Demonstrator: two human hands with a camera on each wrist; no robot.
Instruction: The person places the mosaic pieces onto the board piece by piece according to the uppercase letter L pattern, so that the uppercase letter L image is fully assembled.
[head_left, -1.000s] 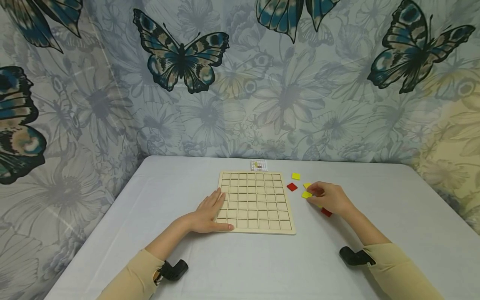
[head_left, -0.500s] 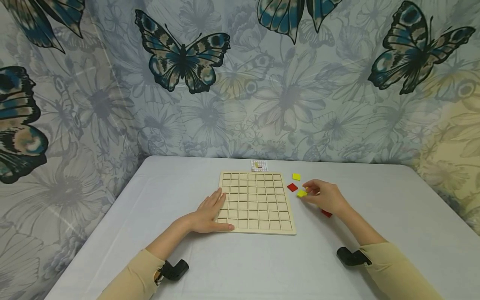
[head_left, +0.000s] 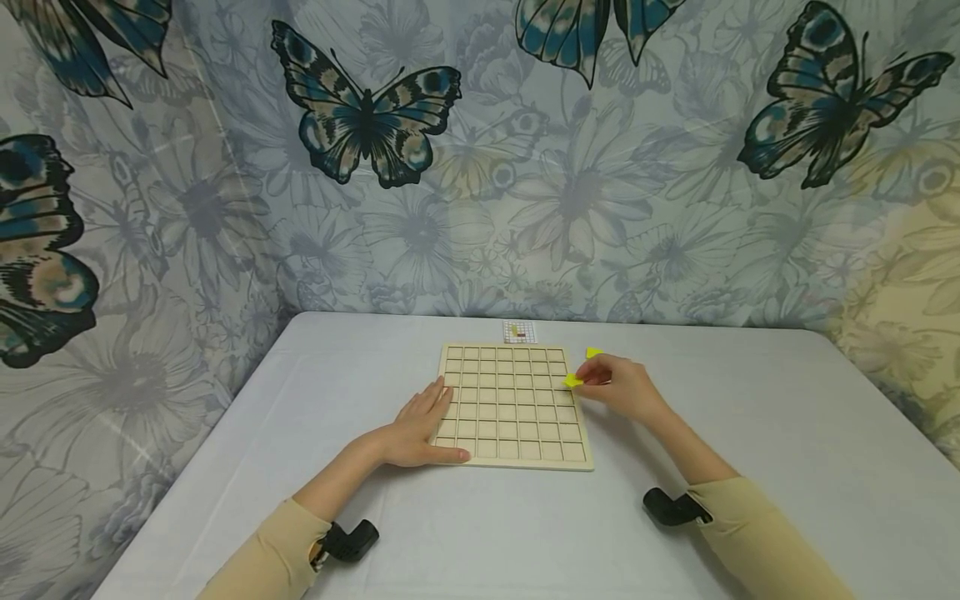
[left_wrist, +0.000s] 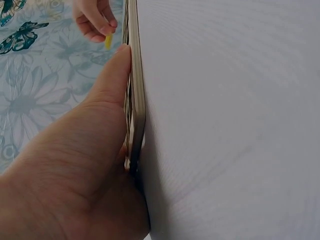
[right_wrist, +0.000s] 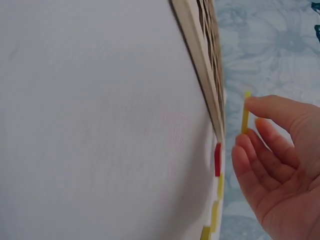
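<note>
A square wooden grid board (head_left: 517,465) lies on the table, its cells bare in the head view. My left hand (head_left: 412,427) rests over its left edge and near corner, fingers straight and thumb along the front rim; the left wrist view shows the thumb (left_wrist: 112,75) against the board's side. Between thumb and fingertips my right hand (head_left: 618,387) pinches a thin yellow square tile (head_left: 572,381) above the board's right edge. The right wrist view has that tile edge-on, raised off the tabletop.
A small printed card (head_left: 519,332) lies behind the board. Another yellow tile (head_left: 593,352) sits at the board's far right. In the right wrist view, a red tile (right_wrist: 217,160) and several yellow tiles (right_wrist: 215,216) lie on the white-covered table (right_wrist: 100,125) beside the board, mostly hidden by the hand in the head view.
My right hand has picked up the yellow tile from the loose ones and carried it left to the board's right edge. My left hand has stayed in place.
</note>
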